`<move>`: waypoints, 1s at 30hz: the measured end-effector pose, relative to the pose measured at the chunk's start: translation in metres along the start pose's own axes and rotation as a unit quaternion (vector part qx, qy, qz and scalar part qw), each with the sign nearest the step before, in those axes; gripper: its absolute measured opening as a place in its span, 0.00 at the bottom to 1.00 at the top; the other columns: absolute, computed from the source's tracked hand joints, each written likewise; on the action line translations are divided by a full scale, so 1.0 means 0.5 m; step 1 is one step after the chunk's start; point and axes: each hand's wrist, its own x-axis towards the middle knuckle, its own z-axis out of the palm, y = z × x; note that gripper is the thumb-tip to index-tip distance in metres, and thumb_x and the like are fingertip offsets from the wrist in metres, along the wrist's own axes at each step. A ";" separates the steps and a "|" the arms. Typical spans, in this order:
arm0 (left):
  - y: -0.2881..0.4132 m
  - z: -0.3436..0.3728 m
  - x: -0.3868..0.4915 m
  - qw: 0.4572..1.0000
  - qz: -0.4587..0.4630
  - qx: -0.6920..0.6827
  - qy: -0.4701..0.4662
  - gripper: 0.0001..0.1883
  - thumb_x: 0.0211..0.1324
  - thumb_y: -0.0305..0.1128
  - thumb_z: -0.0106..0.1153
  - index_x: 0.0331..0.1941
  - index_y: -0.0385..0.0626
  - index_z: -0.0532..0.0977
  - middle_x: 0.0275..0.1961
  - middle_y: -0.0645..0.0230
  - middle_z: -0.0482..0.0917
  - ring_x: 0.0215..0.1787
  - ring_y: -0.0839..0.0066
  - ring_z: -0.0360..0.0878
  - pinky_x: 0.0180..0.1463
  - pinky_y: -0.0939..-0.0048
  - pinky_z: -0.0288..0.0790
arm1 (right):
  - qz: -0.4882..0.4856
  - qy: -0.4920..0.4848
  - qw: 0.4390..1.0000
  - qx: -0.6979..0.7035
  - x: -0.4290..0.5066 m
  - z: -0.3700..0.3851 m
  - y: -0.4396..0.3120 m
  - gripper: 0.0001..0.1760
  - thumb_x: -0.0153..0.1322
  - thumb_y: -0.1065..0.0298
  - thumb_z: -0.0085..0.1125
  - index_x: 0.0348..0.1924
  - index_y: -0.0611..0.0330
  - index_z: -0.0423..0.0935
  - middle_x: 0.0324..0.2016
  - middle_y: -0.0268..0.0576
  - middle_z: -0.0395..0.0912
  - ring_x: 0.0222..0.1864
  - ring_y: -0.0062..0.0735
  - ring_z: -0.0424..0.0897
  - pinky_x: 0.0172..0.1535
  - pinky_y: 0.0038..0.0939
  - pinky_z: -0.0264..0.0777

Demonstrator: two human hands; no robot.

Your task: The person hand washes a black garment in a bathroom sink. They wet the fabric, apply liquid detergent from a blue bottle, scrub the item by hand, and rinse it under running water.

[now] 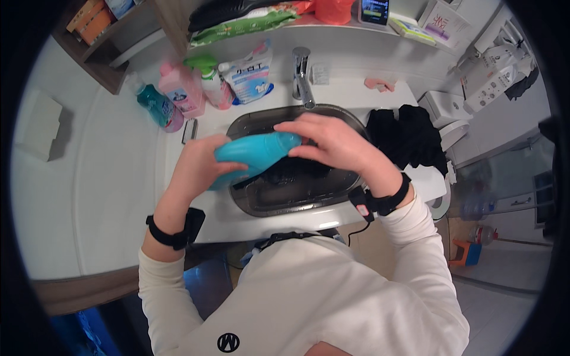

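Observation:
My left hand (198, 164) is wrapped around the body of a turquoise plastic bottle (249, 151), tilted with its cap end up to the right. At that end, the fingers and thumb of my right hand (331, 142) close around the translucent cap (289, 141). The bottle is above a dark oval washbasin (307, 202). In the basin lies something dark, apparently wet cloth (285, 171), partly hidden by the bottle and my right hand. A chrome faucet (304, 84) stands behind the basin.
Left of the faucet stand a teal pump bottle (158, 107), a pink bottle (181, 91), a green-topped spray bottle (213, 86) and a detergent bag (250, 75). A brush (190, 130) lies nearby. Black cloth (405, 135) drapes over the right counter edge. A loaded shelf (285, 27) runs above.

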 end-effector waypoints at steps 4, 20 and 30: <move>-0.005 0.000 -0.020 1.000 -0.001 -0.002 0.005 0.20 0.41 0.35 0.80 0.37 0.41 0.81 0.29 0.56 0.83 0.29 0.58 0.82 0.37 0.64 0.75 | 0.059 -0.038 0.991 -0.116 0.009 0.024 -0.023 0.28 0.71 0.41 0.62 0.50 0.57 0.79 0.36 0.51 0.82 0.36 0.52 0.84 0.38 0.43 0.79; -0.044 -0.004 -0.126 0.991 -0.087 -0.102 0.020 0.19 0.38 0.29 0.81 0.38 0.40 0.83 0.31 0.63 0.86 0.32 0.74 0.84 0.38 0.71 0.77 | 0.018 0.062 0.996 -0.067 0.024 0.137 -0.080 0.20 0.71 0.46 0.63 0.42 0.52 0.81 0.25 0.40 0.83 0.28 0.45 0.84 0.30 0.40 0.77; -0.067 0.043 -0.186 0.975 -0.123 -0.126 0.137 0.18 0.43 0.29 0.78 0.39 0.38 0.82 0.31 0.64 0.85 0.32 0.77 0.81 0.39 0.72 0.75 | 0.181 0.065 0.981 0.017 0.083 0.216 -0.093 0.19 0.74 0.46 0.60 0.39 0.53 0.83 0.24 0.45 0.85 0.26 0.52 0.84 0.30 0.43 0.78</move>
